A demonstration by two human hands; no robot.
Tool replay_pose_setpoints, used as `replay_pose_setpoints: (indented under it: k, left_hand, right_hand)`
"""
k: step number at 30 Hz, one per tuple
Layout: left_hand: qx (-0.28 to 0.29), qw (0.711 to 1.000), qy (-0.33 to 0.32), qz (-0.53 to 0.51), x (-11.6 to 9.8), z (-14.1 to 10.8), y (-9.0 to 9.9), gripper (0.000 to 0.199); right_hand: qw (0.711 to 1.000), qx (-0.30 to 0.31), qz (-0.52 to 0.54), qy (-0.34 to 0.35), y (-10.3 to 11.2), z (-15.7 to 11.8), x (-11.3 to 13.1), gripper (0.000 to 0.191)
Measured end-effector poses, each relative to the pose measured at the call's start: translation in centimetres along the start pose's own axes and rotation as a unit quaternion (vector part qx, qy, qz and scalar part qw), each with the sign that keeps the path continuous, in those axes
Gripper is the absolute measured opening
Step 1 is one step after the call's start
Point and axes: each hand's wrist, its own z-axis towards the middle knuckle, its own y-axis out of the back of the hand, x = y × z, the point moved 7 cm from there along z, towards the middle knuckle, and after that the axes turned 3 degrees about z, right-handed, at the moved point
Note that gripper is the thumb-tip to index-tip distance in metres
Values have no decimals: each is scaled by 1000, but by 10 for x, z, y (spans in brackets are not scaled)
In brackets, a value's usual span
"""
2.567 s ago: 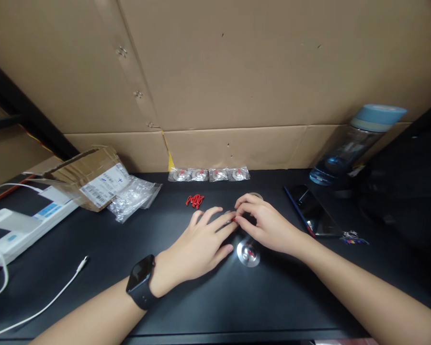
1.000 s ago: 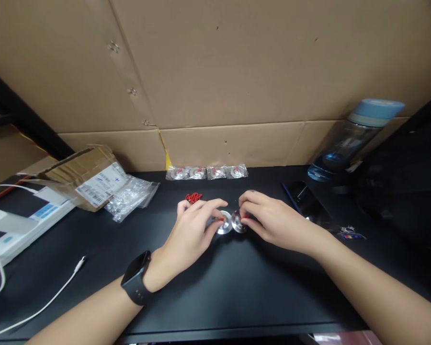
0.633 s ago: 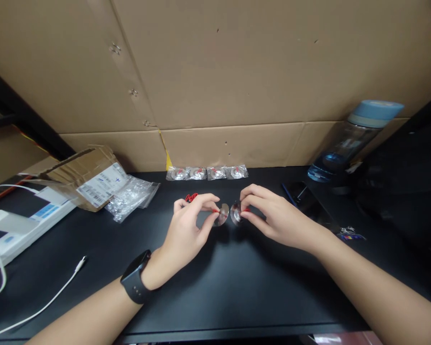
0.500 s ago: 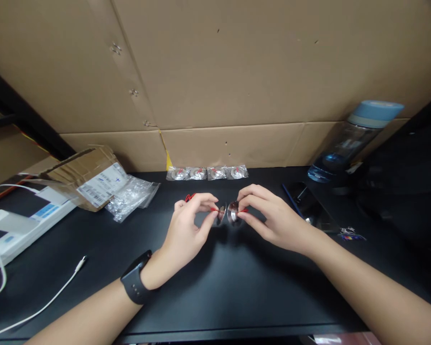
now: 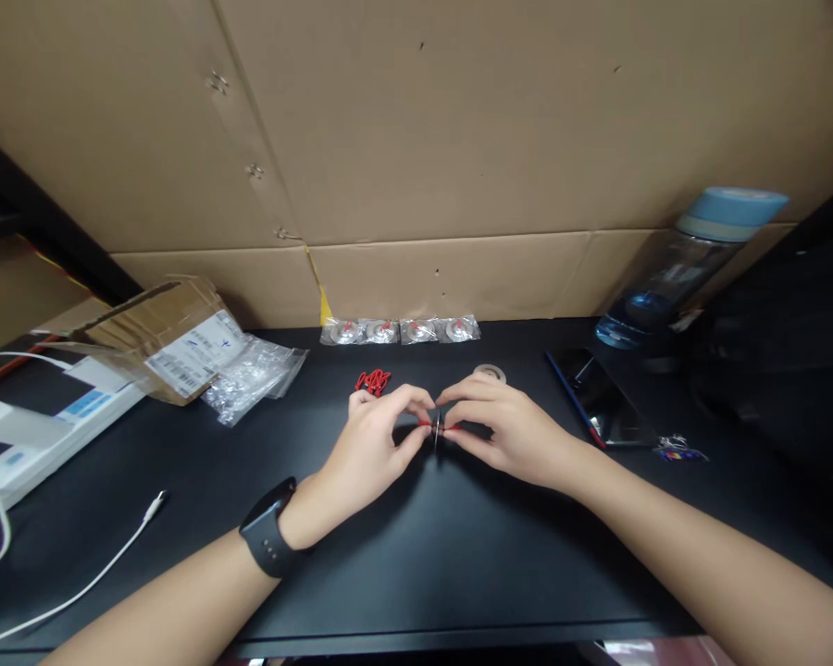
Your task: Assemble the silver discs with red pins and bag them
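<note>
My left hand (image 5: 381, 439) pinches the red cord of a small metal finger cymbal (image 5: 436, 435), its thumb and fingertips closed. From the other side my right hand (image 5: 510, 427) pinches the red cord of a second cymbal. Both discs stand nearly edge-on, face to face between my fingertips just above the black table. They look pressed together, and fingers partly cover them. A bunch of red cord (image 5: 373, 381) lies just behind my left hand. Beyond my right hand, a pale ring (image 5: 490, 374) is partly hidden.
Several clear packets (image 5: 418, 330) holding metal discs line the cardboard wall. On the left are an opened carton (image 5: 180, 342), plastic wrapping (image 5: 250, 375), a power strip (image 5: 83, 412) and a white cable (image 5: 118, 560). A phone (image 5: 611, 398) and a bottle (image 5: 673, 268) stand right.
The two cymbals, apart and tilted before, have come together edge-on. My hands have moved closer and slightly lower, so the red cord and pale ring behind them now show more.
</note>
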Motion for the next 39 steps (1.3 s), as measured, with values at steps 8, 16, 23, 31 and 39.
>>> replay_pose_setpoints:
  k: [8, 16, 23, 31, 39]
  left_hand:
    - [20, 999, 42, -6, 14, 4, -4, 34]
    - [20, 998, 63, 0, 17, 5, -4, 34]
    - [23, 999, 42, 19, 11, 6, -2, 31]
    - [-74, 955, 48, 285, 43, 21, 78, 21]
    - [-54, 885, 235, 398, 117, 7, 148, 24]
  right_hand:
    - [998, 12, 17, -58, -9, -3, -16, 19]
    - [1000, 5, 19, 1, -10, -1, -11, 19]
    - [1000, 7, 25, 0, -9, -5, -16, 25]
    - [1000, -4, -14, -7, -11, -5, -13, 33]
    - [999, -30, -35, -8, -17, -3, -12, 32]
